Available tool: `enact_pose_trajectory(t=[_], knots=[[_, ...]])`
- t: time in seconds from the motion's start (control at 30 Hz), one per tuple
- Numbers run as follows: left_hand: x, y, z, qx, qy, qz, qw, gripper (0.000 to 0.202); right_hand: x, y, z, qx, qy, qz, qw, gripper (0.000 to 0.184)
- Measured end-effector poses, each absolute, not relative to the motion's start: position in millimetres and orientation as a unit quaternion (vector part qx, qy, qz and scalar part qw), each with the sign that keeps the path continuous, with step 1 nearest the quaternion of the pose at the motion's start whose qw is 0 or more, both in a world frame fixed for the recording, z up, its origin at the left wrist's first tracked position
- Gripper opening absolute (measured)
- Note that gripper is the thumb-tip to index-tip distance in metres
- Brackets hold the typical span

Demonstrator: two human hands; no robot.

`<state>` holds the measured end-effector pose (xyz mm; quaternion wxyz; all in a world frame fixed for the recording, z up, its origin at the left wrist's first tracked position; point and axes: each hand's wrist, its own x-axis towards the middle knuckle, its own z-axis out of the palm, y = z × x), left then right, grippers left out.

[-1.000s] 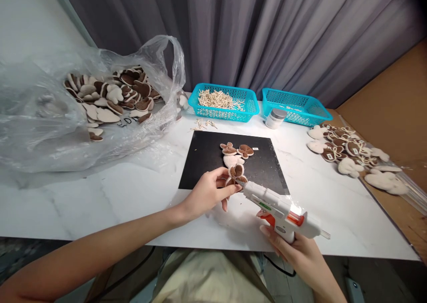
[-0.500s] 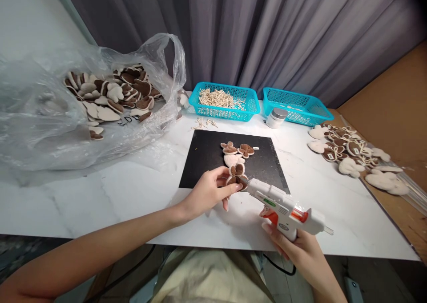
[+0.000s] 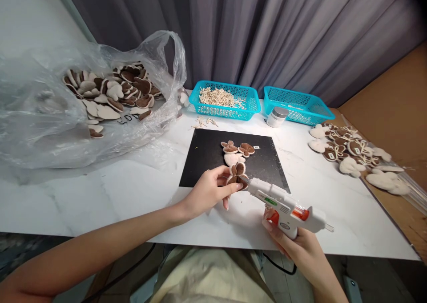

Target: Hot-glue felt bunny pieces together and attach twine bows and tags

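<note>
Between the thumb and fingers of my left hand (image 3: 213, 188) is a brown felt bunny-shaped piece (image 3: 238, 171) with a pale fuzzy edge. My right hand (image 3: 293, 245) is wrapped round the handle of a white glue gun (image 3: 283, 205) with an orange trigger. The gun's nozzle points left and meets the middle of the held piece, or lies very close to it. Just beyond, on a black mat (image 3: 205, 156), lie a few more plush pieces, among them a brown one (image 3: 246, 149) beside a small white label (image 3: 256, 147).
At left, a clear plastic bag (image 3: 40, 129) holds many brown and cream pieces. Behind the mat stand a blue basket (image 3: 227, 112) of small cream bows, a second blue basket (image 3: 300, 102) and a lidded jar (image 3: 276, 117). Pieces with bows (image 3: 336, 151) are heaped at right.
Both hands, the bunny-shaped piece and the glue gun stay in nearly the same place. The view has shifted very slightly.
</note>
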<state>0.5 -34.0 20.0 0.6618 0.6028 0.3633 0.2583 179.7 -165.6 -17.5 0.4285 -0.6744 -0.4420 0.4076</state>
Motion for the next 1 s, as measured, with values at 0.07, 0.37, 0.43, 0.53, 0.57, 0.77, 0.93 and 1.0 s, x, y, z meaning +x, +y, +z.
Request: enact_pose_trajectory(t=[0.07,0.37,0.43,0.53,0.57,0.77,0.93,1.0], knots=[[0.3,-34.0,19.5,0.604,0.361,0.258,0.661,0.027,180.2,-165.2,-18.0,-0.675,-0.448,0.395,0.433,0.034],[-0.4,-33.9,21.0,0.612,0.367,0.255,0.653,0.027,181.8,-165.7,-19.4,-0.67,-0.46,0.387,0.435,0.03],[-0.3,-34.1,21.4,0.611,0.367,0.255,0.653,0.026,182.3,-166.5,-19.8,-0.67,-0.456,0.4,0.428,0.029],[-0.4,-34.2,21.2,0.611,0.366,0.255,0.654,0.025,182.7,-168.3,-20.4,-0.666,-0.447,0.425,0.42,0.028],[-0.5,-34.2,21.2,0.612,0.365,0.255,0.653,0.025,182.4,-168.8,-20.3,-0.664,-0.443,0.433,0.419,0.028],[-0.6,-34.5,22.6,0.613,0.368,0.253,0.652,0.025,177.0,-168.1,-15.1,-0.655,-0.388,0.48,0.437,0.028],[-0.9,-34.6,22.8,0.614,0.365,0.251,0.653,0.025,174.0,-165.6,-7.8,-0.648,-0.366,0.503,0.44,0.031],[-1.3,-34.3,22.5,0.615,0.363,0.25,0.654,0.025,174.1,-164.7,-5.8,-0.642,-0.365,0.513,0.439,0.034]])
